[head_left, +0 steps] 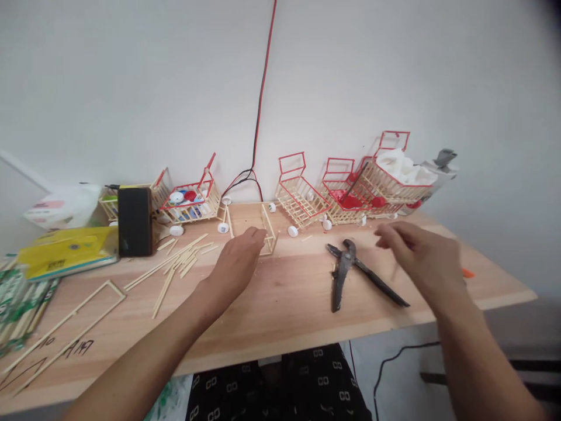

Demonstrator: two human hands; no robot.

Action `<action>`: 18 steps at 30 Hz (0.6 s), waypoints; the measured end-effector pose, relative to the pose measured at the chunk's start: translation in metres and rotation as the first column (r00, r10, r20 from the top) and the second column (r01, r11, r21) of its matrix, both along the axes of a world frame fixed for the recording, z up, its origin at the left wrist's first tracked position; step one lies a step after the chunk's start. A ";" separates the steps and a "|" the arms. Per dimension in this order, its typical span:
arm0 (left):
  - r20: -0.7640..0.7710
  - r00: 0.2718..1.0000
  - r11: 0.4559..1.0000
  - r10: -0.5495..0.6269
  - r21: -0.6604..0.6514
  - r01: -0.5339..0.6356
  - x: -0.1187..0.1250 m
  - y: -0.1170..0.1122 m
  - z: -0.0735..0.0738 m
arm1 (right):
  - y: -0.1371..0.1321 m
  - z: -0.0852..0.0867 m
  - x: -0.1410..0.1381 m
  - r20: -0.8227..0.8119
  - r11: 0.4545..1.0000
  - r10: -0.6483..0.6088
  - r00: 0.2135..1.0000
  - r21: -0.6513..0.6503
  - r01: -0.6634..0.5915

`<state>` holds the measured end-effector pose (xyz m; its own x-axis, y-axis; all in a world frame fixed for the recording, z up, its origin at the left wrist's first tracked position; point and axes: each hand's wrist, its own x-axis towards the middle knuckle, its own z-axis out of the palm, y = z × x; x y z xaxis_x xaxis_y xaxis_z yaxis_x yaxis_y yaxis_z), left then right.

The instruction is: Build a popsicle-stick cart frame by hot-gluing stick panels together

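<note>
Left hand point(239, 263) fingers loosely together, resting on the near edge of the small stick frame point(250, 225), seemingly to steady it on the tabletop point(284, 304). Right hand point(421, 254) fingers blurred, seemingly slack and empty, hovering just beyond the pliers point(350, 272) lying flat between both hands.

Head view, down over workbench point(289, 304)
</note>
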<state>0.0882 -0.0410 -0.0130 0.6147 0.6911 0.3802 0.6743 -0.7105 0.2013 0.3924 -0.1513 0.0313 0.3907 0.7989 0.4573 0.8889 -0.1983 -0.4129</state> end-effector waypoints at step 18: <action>-0.316 0.934 0.986 0.167 0.070 -0.152 0.007 -0.004 0.009 | -0.023 -0.056 0.124 0.273 0.669 -0.312 0.910 -0.617 0.414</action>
